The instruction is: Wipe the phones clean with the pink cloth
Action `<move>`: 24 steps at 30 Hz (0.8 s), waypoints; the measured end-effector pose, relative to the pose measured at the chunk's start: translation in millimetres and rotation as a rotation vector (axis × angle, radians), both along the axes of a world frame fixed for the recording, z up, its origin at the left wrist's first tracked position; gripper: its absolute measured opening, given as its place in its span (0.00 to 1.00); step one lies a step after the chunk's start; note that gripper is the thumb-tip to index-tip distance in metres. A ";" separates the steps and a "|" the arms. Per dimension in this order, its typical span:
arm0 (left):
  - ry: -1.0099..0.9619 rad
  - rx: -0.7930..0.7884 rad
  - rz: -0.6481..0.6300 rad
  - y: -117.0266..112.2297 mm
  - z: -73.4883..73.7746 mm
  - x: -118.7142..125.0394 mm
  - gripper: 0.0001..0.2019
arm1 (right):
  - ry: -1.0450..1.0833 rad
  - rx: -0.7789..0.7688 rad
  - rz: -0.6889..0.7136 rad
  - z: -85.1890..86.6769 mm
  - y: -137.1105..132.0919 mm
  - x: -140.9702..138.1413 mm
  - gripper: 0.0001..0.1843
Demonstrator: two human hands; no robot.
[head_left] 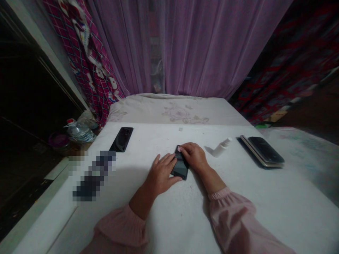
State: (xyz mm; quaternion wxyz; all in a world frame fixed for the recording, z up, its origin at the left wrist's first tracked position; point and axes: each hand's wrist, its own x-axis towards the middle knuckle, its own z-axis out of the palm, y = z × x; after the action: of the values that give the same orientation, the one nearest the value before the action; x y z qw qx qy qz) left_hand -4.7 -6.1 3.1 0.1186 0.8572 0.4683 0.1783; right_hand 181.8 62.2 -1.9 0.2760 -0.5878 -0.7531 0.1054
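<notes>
From the head view, the left hand [161,173] lies open, its fingers spread and touching the edge of a black smartphone [180,168] on the counter [238,201]. The right hand [193,157] curls over the phone's top end, holding it. A white spray bottle [221,147] sits nearby, with no readable label.

The left hand [161,173] lies flat and low, its fingers spread and pointing to 2 o'clock, the thumb stands away from them. The right hand [194,158] is at 2 o'clock from it, very near, curved, with fingers bending toward 9 o'clock. The left forearm [141,203] comes from 7 o'clock, the right forearm [214,180] from 5 o'clock, both in pink sleeves [230,218] with gathered cuffs.
</notes>
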 end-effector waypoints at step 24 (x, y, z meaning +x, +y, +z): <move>-0.040 0.010 0.007 -2.9 6.0 6.6 0.28 | -0.012 -0.014 -0.119 0.8 1.9 -13.1 0.10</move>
State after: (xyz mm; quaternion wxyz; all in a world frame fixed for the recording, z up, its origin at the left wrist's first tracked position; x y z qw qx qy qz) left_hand 1.9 -9.0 9.1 0.1230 0.8525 0.4679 0.1982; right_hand 168.7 64.1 -1.1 0.2731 -0.6341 -0.7178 0.0903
